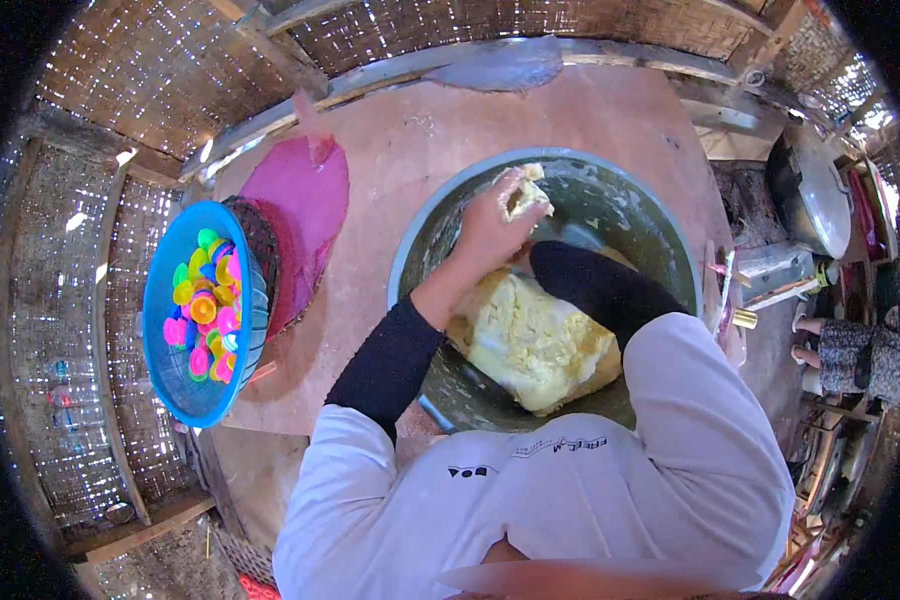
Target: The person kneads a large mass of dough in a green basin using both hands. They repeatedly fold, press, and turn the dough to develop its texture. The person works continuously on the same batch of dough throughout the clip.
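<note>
A large block of pale yellow dough (535,335) lies in a wide dark green basin (660,215), whose inner wall is smeared with white residue. Above the far part of the basin, my left hand (495,225) is closed around a broken-off lump of dough (528,195) that shows past the fingers. My right forearm, in a black sleeve (595,285), reaches across the dough into the basin. The right hand itself is hidden at the end of that sleeve, beside my left wrist, so its grip cannot be made out.
On the wooden table (390,170), a blue plastic basket (160,350) of small colourful moulds stands at the left, by a pink sheet (305,210). A large lidded pot (815,195) stands at the right. Beyond the table there, a person in patterned clothing (860,355) is partly visible.
</note>
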A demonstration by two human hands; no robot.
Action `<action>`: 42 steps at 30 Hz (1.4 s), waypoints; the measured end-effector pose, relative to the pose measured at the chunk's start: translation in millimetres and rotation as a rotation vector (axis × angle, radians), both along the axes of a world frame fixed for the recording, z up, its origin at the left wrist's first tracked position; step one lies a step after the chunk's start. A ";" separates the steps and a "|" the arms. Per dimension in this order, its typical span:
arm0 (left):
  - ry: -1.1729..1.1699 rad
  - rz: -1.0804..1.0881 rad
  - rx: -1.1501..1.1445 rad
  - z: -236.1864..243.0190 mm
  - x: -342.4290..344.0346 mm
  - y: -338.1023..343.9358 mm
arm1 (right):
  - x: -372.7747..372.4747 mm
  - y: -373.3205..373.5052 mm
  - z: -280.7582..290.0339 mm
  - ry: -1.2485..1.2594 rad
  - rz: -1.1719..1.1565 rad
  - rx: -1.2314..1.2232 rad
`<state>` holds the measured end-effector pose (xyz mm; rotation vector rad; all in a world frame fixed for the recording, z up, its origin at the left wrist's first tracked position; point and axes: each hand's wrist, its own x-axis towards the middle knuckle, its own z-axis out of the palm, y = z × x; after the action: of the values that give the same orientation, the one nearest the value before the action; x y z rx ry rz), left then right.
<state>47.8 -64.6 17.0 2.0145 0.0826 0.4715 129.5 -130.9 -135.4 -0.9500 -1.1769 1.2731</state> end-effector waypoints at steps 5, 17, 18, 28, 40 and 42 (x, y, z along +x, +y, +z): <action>0.193 -0.065 0.166 -24.7 -2.4 7.5 | -72.1 -25.3 67.6 -0.149 0.388 0.133; 0.747 -0.754 0.346 -30.0 -60.0 -27.7 | -69.4 -215.5 195.5 -1.102 -0.024 -0.464; 0.716 -0.835 0.552 -22.2 -70.3 -33.8 | -73.5 -218.1 184.8 -1.142 -0.218 -0.495; 0.815 -0.254 0.508 -64.2 -56.4 -53.3 | -55.3 -137.7 126.4 -1.463 -0.441 -0.575; 0.545 -0.543 -0.047 -109.7 -22.1 -3.0 | -9.9 -118.9 82.6 -1.106 -0.361 -0.552; 0.654 -0.631 0.537 -53.1 -70.3 -12.7 | -51.8 -155.5 118.1 -1.233 -0.215 -0.441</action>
<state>-22.5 -77.4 -36.1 2.4873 -0.3043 -0.6365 77.7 -286.4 -17.3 -2.2971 -1.6244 0.7042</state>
